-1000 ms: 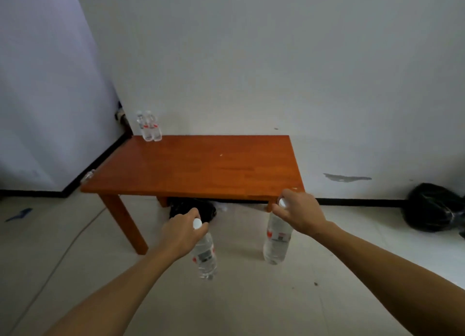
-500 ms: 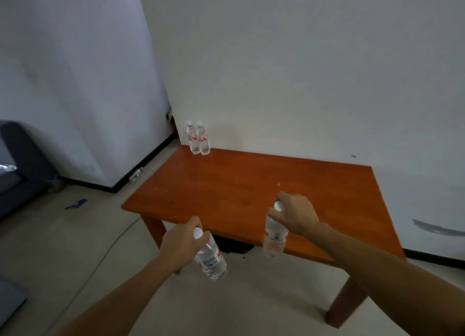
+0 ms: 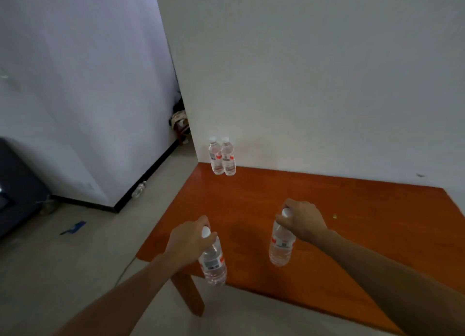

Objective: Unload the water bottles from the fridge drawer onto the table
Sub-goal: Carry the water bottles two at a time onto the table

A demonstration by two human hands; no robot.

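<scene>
My left hand (image 3: 188, 242) grips a clear water bottle (image 3: 213, 262) by its neck, just under the white cap; the bottle hangs over the near left corner of the orange wooden table (image 3: 352, 222). A second water bottle (image 3: 280, 245) hangs from my right hand (image 3: 303, 221), which holds it at the neck above the tabletop. Two more water bottles (image 3: 222, 157) stand upright, side by side, at the table's far left corner against the wall. The fridge drawer is out of view.
A white wall runs behind the table. To the left lies open floor, with a dark sofa (image 3: 15, 184) at the left edge and a blue scrap (image 3: 73, 227) on the floor. A table leg (image 3: 188, 295) stands below the near left corner.
I have come closer to the table. Both hands with their bottles, earlier in front of the table's near edge, now hang over the tabletop.
</scene>
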